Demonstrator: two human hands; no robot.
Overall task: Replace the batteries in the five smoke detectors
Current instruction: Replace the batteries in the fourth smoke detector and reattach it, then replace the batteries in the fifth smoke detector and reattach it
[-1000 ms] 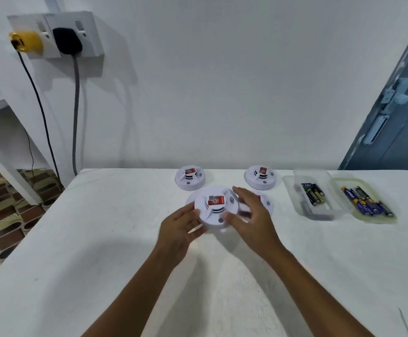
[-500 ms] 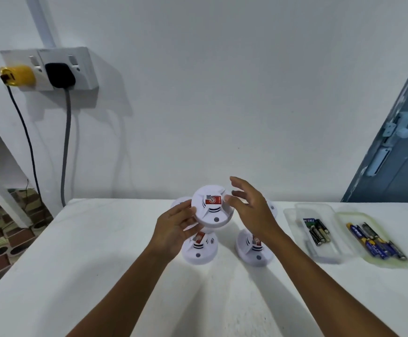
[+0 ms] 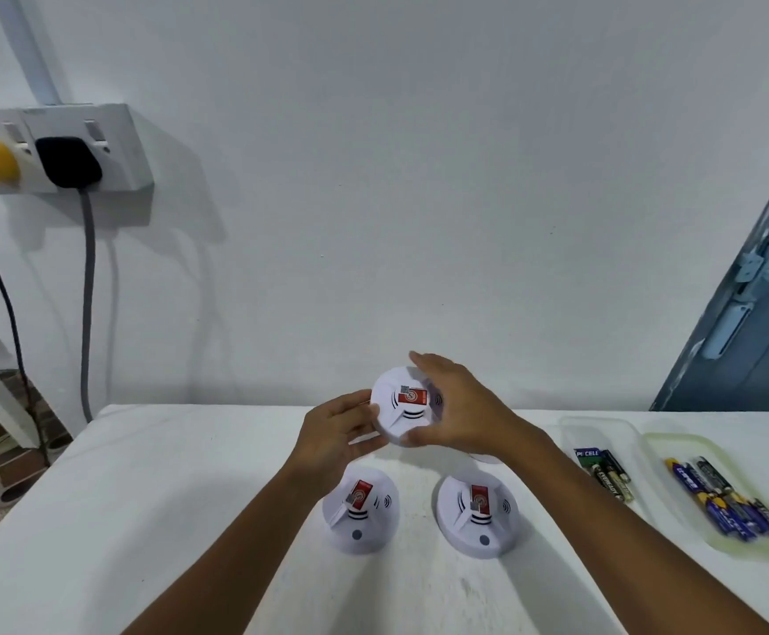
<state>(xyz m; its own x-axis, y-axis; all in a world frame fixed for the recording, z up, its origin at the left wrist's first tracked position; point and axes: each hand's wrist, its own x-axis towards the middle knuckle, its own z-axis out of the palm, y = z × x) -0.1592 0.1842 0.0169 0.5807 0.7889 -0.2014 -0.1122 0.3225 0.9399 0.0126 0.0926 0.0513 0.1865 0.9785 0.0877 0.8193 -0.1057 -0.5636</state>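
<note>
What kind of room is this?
Probably a plain room in a home or workshop: a white table against a bare wall, a wall socket with plugs in it, and a blue door.

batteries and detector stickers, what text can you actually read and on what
"PKCELL", partly readable, on the green-topped battery in the clear tray.
"EVEREADY", roughly, on the black battery beside it.
Blue batteries in the yellowish tray: print too blurred to read.
Red stickers on the held detector and the two detectors on the table: a round logo, words too small to read.
</note>
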